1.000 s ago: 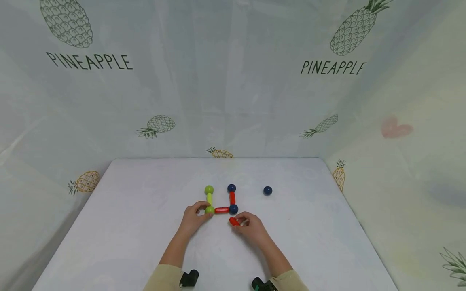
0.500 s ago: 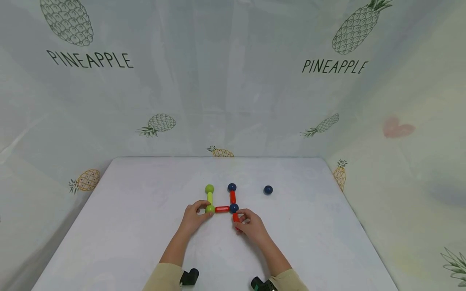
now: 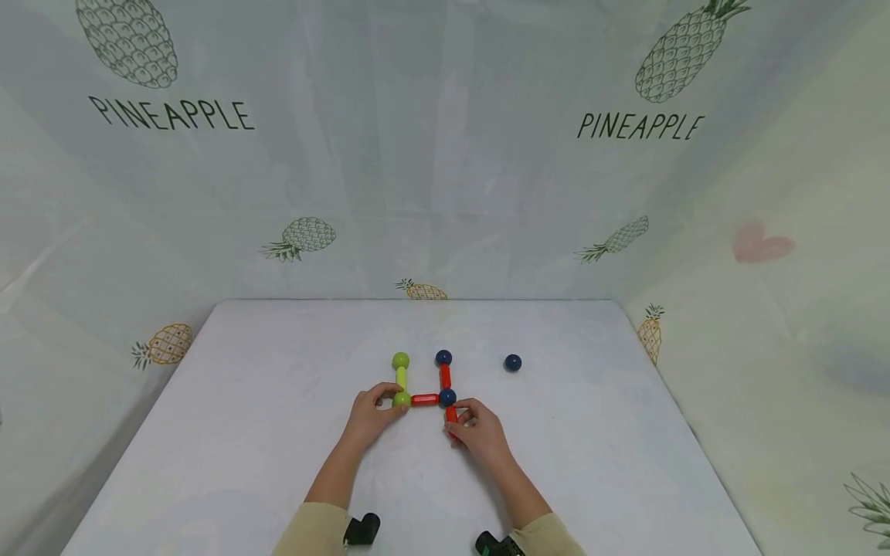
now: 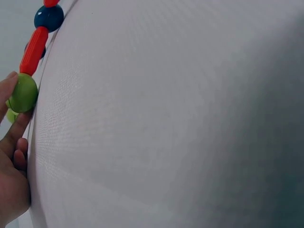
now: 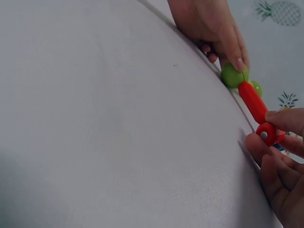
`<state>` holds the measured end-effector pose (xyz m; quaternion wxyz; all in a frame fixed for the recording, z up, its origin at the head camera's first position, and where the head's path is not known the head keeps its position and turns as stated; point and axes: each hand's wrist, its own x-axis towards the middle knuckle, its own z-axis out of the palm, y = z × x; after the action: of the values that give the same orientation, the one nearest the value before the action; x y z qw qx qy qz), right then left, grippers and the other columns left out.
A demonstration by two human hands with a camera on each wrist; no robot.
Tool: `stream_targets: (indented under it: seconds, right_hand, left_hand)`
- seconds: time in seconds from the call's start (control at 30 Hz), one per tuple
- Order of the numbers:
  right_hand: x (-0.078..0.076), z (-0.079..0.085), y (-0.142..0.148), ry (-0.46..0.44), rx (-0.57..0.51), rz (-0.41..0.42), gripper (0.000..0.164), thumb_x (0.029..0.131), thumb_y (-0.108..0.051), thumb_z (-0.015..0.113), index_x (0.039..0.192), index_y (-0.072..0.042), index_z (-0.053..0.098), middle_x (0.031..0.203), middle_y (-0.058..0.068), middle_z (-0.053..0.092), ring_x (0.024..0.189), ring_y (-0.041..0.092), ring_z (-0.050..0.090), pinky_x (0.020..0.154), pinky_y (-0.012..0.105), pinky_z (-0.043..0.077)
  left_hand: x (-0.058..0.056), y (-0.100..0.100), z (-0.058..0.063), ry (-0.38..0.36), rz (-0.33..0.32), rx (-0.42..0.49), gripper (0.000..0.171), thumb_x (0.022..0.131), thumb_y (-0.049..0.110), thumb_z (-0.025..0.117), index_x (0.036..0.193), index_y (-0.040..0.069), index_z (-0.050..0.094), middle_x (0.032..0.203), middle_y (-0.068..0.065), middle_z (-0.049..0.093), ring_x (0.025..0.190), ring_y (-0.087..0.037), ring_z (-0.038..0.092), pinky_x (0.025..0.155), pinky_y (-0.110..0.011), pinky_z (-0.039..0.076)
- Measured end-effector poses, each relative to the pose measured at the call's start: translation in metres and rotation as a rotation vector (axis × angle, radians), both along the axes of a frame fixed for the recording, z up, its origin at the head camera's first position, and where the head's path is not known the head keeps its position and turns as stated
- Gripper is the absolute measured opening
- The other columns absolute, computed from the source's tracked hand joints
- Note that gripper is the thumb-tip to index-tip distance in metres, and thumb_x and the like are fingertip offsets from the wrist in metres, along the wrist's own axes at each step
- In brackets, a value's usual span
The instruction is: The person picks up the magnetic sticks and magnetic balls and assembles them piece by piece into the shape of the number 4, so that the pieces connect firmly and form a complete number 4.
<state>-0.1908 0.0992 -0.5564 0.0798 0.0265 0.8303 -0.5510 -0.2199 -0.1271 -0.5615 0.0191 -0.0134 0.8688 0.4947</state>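
On the white table lies a joined shape of balls and rods. My left hand [image 3: 371, 421] pinches its near green ball [image 4: 23, 94] between thumb and finger. From that ball a green rod [image 3: 401, 377] runs away to a far green ball [image 3: 400, 361]. A red rod [image 4: 34, 51] links it sideways to a dark blue ball [image 3: 447, 398]. Another red rod [image 3: 445, 377] leads from there to a second blue ball [image 3: 443, 357]. My right hand [image 3: 482, 434] pinches a further red rod [image 5: 267, 133], whose far end meets the near blue ball; a silvery disc shows in its near end.
A loose dark blue ball [image 3: 513, 363] lies to the right of the joined pieces. The white table [image 3: 278, 347] ends at a pale cloth backdrop [image 3: 445, 154] printed with pineapples. Dark devices [image 3: 361, 530] sit at both wrists.
The red rod in my right hand has swung from slanted and apart to touching the near blue ball, pointing toward me. My left hand keeps its hold on the green ball.
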Motion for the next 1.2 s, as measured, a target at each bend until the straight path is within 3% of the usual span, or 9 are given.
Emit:
stream_targets:
  seconds: [0.6, 1.2]
  right_hand:
    - [0.002, -0.004, -0.006, 0.065, 0.143, -0.033, 0.036, 0.08, -0.017, 0.079, 0.112, -0.009, 0.064, 0.077, -0.002, 0.056, 0.058, 0.014, 0.051, 0.049, 0.024, 0.038]
    - [-0.001, -0.007, -0.012, 0.032, 0.156, -0.062, 0.035, 0.082, -0.018, 0.079, 0.112, -0.011, 0.061, 0.076, 0.0, 0.056, 0.056, 0.015, 0.055, 0.052, 0.026, 0.044]
  left_hand:
    - [-0.002, -0.001, -0.005, -0.02, 0.0, -0.016, 0.033, 0.082, 0.019, 0.08, 0.113, 0.017, 0.068, 0.109, 0.001, 0.066, 0.101, -0.022, 0.049, 0.088, -0.041, 0.042]
    - [-0.003, -0.002, -0.006, -0.005, -0.002, -0.014, 0.033, 0.082, 0.02, 0.08, 0.113, 0.017, 0.068, 0.108, 0.002, 0.066, 0.102, -0.021, 0.05, 0.089, -0.04, 0.043]
